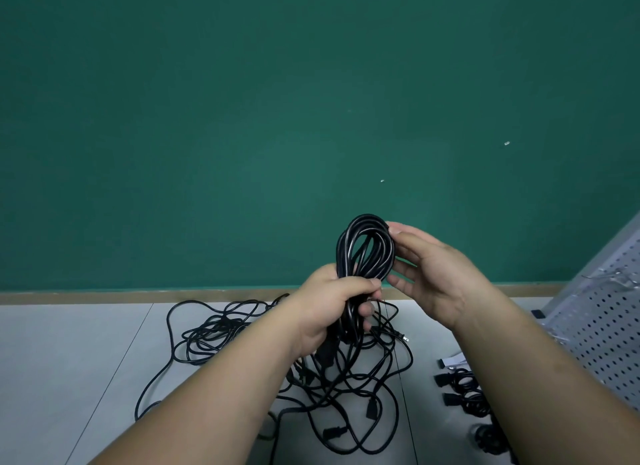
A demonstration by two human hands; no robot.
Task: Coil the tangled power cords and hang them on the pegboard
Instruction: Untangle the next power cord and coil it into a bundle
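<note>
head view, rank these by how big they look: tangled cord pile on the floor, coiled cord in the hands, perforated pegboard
1. tangled pile of black cords, widest spread
2. grey perforated metal pegboard, cropped by the frame
3. coiled black cord gripped by the left hand

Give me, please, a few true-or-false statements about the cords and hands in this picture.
1. The left hand grips the coiled cord near its lower end. True.
2. The coiled cord hangs on the pegboard. False: the left hand holds it, and the pegboard stands off to the right.
3. A tangle of black cords lies on the pale surface below the coiled cord. True.
4. The right hand rests on the pegboard. False: it touches the coiled cord's upper loops.
</note>
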